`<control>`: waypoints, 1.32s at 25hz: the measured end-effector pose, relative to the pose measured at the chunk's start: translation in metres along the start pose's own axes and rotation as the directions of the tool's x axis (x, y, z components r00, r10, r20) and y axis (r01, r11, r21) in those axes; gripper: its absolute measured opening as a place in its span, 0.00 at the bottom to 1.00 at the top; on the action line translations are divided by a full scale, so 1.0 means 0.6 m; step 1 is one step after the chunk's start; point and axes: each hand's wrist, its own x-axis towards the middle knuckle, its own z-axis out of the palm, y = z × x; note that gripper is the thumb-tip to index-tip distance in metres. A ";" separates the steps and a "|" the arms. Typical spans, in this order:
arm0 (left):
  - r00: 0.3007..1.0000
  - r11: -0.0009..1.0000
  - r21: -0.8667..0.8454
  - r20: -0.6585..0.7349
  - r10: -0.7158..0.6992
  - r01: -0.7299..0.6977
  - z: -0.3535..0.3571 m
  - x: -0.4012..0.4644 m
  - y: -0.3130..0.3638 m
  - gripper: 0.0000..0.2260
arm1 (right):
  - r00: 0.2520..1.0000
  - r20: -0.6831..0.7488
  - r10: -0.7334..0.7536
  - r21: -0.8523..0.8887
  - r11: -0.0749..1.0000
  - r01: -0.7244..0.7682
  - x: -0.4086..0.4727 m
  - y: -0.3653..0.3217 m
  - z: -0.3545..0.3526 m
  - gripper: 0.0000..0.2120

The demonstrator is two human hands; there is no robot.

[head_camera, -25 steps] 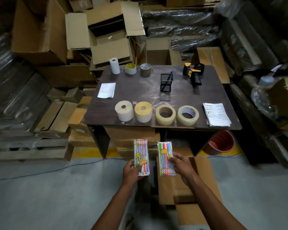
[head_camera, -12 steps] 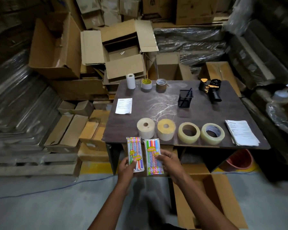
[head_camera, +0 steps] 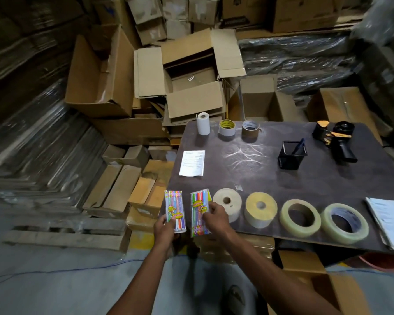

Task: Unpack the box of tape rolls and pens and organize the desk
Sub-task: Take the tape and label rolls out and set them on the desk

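Note:
My left hand (head_camera: 165, 228) grips a clear pack of coloured pens (head_camera: 175, 209) by its lower end. My right hand (head_camera: 215, 215) pinches a second pack of coloured pens (head_camera: 198, 208), held upright beside the first at the dark desk's (head_camera: 271, 178) near-left corner. Along the desk's front edge lie several tape rolls: a cream roll (head_camera: 228, 204), a yellow roll (head_camera: 261, 209), and two clear rolls (head_camera: 299, 217) (head_camera: 345, 223). A black mesh pen holder (head_camera: 291, 155) with one pen stands mid-desk.
At the back of the desk stand a white paper roll (head_camera: 203, 123) and two tape rolls (head_camera: 227, 130) (head_camera: 250, 131). A tape dispenser (head_camera: 334, 138) lies back right, a paper sheet (head_camera: 192, 162) left, a paper stack (head_camera: 389, 221) front right. Cardboard boxes (head_camera: 187, 76) crowd the floor behind and left.
Both hands have carried the pen packs up and forward from near the floor box to the desk's near-left corner. The view has shifted left.

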 end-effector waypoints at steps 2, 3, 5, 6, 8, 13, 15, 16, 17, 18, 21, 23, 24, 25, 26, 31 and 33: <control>0.999 0.998 0.057 -0.027 -0.020 0.022 0.001 0.029 0.007 0.10 | 0.999 -0.037 0.013 -0.052 0.999 -0.015 0.031 -0.004 0.021 0.16; 0.999 0.996 0.083 -0.034 -0.039 0.041 0.001 0.040 0.007 0.10 | 0.999 -0.039 0.019 -0.063 0.998 -0.022 0.041 -0.005 0.030 0.16; 0.997 0.990 0.125 -0.043 -0.061 0.066 -0.001 0.066 0.004 0.09 | 0.998 -0.049 0.039 -0.078 0.996 -0.043 0.056 -0.008 0.044 0.15; 0.997 0.985 0.157 -0.044 -0.059 0.065 -0.001 0.079 0.003 0.09 | 0.997 -0.062 0.049 -0.075 0.996 -0.053 0.064 -0.010 0.051 0.15; 0.999 0.969 0.242 -0.009 -0.039 0.040 0.001 0.100 0.007 0.09 | 0.992 -0.100 0.074 -0.075 0.994 -0.081 0.083 -0.004 0.066 0.16; 0.998 0.939 0.344 0.064 -0.025 0.002 0.009 0.134 0.025 0.11 | 0.978 -0.176 0.107 -0.072 0.990 -0.122 0.107 0.004 0.093 0.17; 0.995 0.929 0.370 0.096 -0.010 -0.027 0.010 0.140 0.030 0.12 | 0.972 -0.204 0.119 -0.057 0.989 -0.133 0.110 0.001 0.099 0.16; 0.993 0.918 0.393 0.114 0.013 -0.057 0.011 0.141 0.032 0.13 | 0.969 -0.217 0.116 -0.050 0.990 -0.130 0.112 0.001 0.101 0.16; 0.991 0.898 0.431 0.130 0.042 -0.094 0.010 0.139 0.036 0.14 | 0.967 -0.227 0.120 -0.048 0.990 -0.134 0.112 -0.002 0.103 0.16; 0.988 0.871 0.473 0.136 0.075 -0.132 0.010 0.137 0.039 0.14 | 0.964 -0.234 0.124 -0.044 0.989 -0.138 0.113 -0.003 0.105 0.16; 0.979 0.790 0.579 0.149 0.140 -0.201 0.004 0.132 0.041 0.18 | 0.962 -0.255 0.103 -0.051 0.991 -0.120 0.115 0.000 0.111 0.15; 0.977 0.744 0.634 0.153 0.147 -0.211 -0.002 0.127 0.042 0.19 | 0.958 -0.280 0.056 -0.094 0.992 -0.085 0.125 0.021 0.120 0.15; 0.978 0.732 0.649 0.151 0.142 -0.207 -0.003 0.123 0.043 0.19 | 0.955 -0.296 0.036 -0.122 0.990 -0.075 0.140 0.047 0.125 0.15; 0.979 0.722 0.661 0.149 0.139 -0.203 -0.003 0.117 0.046 0.19 | 0.951 -0.307 0.024 -0.147 0.987 -0.072 0.157 0.075 0.129 0.15; 0.978 0.705 0.677 0.145 0.153 -0.211 -0.004 0.113 0.049 0.19 | 0.950 -0.311 0.008 -0.165 0.984 -0.063 0.176 0.103 0.135 0.15; 0.954 0.680 0.671 0.175 0.242 -0.296 -0.014 0.095 0.045 0.16 | 0.951 -0.308 -0.033 -0.252 0.967 -0.048 0.133 0.071 0.139 0.16; 0.923 0.720 0.578 0.220 0.316 -0.384 -0.018 0.087 0.034 0.12 | 0.958 -0.281 -0.053 -0.268 0.963 -0.026 0.088 0.044 0.135 0.15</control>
